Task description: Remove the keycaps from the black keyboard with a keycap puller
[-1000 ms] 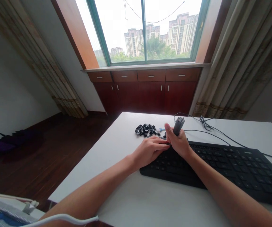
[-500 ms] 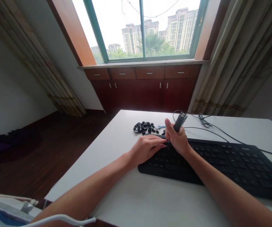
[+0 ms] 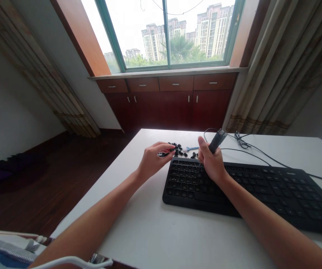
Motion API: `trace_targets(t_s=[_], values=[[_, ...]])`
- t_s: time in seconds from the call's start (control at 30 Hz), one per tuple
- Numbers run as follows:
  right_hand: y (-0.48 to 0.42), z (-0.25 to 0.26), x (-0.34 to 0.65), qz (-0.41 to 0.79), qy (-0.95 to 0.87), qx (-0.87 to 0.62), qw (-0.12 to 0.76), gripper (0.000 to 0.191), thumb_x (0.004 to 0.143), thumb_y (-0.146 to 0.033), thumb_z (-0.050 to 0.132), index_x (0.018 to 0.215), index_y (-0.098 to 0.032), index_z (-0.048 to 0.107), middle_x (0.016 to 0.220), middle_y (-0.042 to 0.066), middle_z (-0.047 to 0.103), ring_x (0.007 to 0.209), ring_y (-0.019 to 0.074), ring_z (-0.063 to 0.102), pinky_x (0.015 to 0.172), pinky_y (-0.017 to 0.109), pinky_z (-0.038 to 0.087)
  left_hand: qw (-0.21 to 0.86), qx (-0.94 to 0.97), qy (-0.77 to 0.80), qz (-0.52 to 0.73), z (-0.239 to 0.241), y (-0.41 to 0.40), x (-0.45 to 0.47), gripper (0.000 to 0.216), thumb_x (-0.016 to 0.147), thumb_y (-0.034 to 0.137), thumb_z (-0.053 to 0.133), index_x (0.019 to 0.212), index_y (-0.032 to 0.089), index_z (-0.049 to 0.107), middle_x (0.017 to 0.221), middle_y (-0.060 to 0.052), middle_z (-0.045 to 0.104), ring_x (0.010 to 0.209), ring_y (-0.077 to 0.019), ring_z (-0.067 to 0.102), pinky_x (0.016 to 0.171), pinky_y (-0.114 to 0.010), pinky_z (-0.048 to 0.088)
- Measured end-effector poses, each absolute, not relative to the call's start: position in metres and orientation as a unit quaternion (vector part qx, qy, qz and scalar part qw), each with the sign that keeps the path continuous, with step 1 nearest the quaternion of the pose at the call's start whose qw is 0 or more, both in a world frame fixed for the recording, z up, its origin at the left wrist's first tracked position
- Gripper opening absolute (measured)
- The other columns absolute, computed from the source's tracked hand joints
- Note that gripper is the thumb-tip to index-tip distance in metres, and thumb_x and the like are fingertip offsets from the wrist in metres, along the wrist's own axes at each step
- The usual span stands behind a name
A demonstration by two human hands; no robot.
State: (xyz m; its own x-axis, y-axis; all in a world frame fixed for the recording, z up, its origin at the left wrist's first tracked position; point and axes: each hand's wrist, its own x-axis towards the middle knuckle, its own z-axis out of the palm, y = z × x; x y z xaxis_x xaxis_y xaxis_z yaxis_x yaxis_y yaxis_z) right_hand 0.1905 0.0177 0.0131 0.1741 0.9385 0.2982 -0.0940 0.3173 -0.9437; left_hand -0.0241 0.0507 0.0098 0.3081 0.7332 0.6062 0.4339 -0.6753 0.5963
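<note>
My left hand (image 3: 153, 158) is over the pile of loose black keycaps (image 3: 179, 149), past the keyboard's left end. Its thumb and forefinger pinch what looks like a small black keycap, mostly lost against the pile. In a fist, my right hand (image 3: 213, 162) grips the dark handle of a keycap puller (image 3: 217, 140), held upright and tilted right; thin wire shows beneath the fist. Under that hand lies a black keyboard (image 3: 206, 204). Keys at its left end are stripped to open square sockets (image 3: 183, 179), while caps still cover the right part.
Behind the keyboard lies a small blue-and-white brush-like tool (image 3: 191, 148). A black cable (image 3: 242, 142) is bundled at the table's back right. The white table (image 3: 155, 231) has its left edge beside the dark floor. A white tube (image 3: 74, 258) crosses the lower left.
My left hand has left the right hand's side and moved left to the keycap pile, uncovering the bare sockets. My right hand stays over the keyboard, its handle leaning slightly more to the right.
</note>
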Motion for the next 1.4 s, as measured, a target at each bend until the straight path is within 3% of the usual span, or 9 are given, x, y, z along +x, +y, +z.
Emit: trace_targets(t_s=[0.17,0.47,0.63,0.83,1.03,1.17,1.27,1.4], values=[[0.017,0.013,0.191,0.413,-0.501,-0.414,0.638,0.063,0.091,-0.061,0.060,0.047,-0.022,0.038,0.043,-0.005,0.035,0.041,0.0086,0.030,0.044,0.028,0.024,0.183,0.756,0.429,0.459,0.006,0.069,-0.044,0.025,0.087,0.041,0.070,0.100,0.020,0.076,0.098,-0.006,0.077,0.089,-0.0209,0.075,0.088,-0.037,0.064],[0.019,0.010,0.191,0.413,-0.516,-0.409,0.629,0.063,0.093,-0.059,0.059,0.047,-0.022,0.037,0.043,-0.005,0.035,0.042,0.0086,0.029,0.045,0.028,0.024,0.171,0.759,0.442,0.446,-0.009,0.077,-0.046,0.027,0.089,0.044,0.068,0.098,0.019,0.074,0.097,-0.007,0.077,0.084,-0.0196,0.074,0.081,-0.035,0.063],[0.017,0.011,0.192,0.415,-0.521,-0.414,0.620,0.062,0.093,-0.058,0.059,0.047,-0.022,0.038,0.043,-0.005,0.035,0.042,0.0087,0.030,0.045,0.028,0.024,0.129,0.772,0.444,0.436,-0.011,0.076,-0.038,0.021,0.085,0.046,0.073,0.088,0.025,0.077,0.091,-0.004,0.077,0.089,-0.0232,0.070,0.097,-0.045,0.053],[0.017,0.011,0.191,0.411,-0.521,-0.424,0.617,0.063,0.092,-0.059,0.059,0.046,-0.022,0.039,0.042,-0.005,0.035,0.042,0.0089,0.029,0.045,0.028,0.023,0.149,0.772,0.434,0.439,-0.008,0.077,-0.036,0.020,0.091,0.042,0.067,0.100,0.027,0.077,0.106,-0.005,0.078,0.105,-0.0265,0.069,0.105,-0.047,0.047],[0.019,0.006,0.192,0.411,-0.511,-0.419,0.627,0.063,0.092,-0.058,0.061,0.047,-0.022,0.037,0.042,-0.005,0.034,0.041,0.0087,0.027,0.044,0.029,0.021,0.196,0.695,0.477,0.501,-0.006,0.084,-0.047,0.035,0.091,0.051,0.062,0.109,0.022,0.072,0.127,-0.010,0.067,0.128,-0.0306,0.055,0.119,-0.052,0.031],[0.020,0.004,0.194,0.400,-0.516,-0.420,0.631,0.062,0.093,-0.056,0.060,0.047,-0.022,0.038,0.043,-0.005,0.035,0.041,0.0088,0.028,0.045,0.030,0.021,0.279,0.601,0.520,0.539,-0.019,0.097,-0.050,0.052,0.100,0.058,0.039,0.116,0.015,0.064,0.126,-0.018,0.065,0.123,-0.0324,0.059,0.111,-0.056,0.041],[0.020,0.003,0.194,0.399,-0.512,-0.419,0.634,0.062,0.092,-0.056,0.061,0.047,-0.022,0.036,0.042,-0.005,0.034,0.041,0.0088,0.027,0.044,0.030,0.022,0.348,0.558,0.504,0.559,-0.026,0.102,-0.046,0.055,0.102,0.057,0.029,0.115,0.015,0.062,0.123,-0.017,0.067,0.118,-0.0273,0.065,0.103,-0.046,0.052],[0.021,0.002,0.194,0.401,-0.504,-0.421,0.639,0.062,0.091,-0.056,0.063,0.047,-0.023,0.035,0.042,-0.006,0.033,0.041,0.0087,0.027,0.043,0.029,0.022,0.395,0.531,0.473,0.582,-0.024,0.100,-0.039,0.053,0.103,0.053,0.025,0.115,0.016,0.060,0.122,-0.016,0.069,0.115,-0.0241,0.068,0.098,-0.040,0.056]])
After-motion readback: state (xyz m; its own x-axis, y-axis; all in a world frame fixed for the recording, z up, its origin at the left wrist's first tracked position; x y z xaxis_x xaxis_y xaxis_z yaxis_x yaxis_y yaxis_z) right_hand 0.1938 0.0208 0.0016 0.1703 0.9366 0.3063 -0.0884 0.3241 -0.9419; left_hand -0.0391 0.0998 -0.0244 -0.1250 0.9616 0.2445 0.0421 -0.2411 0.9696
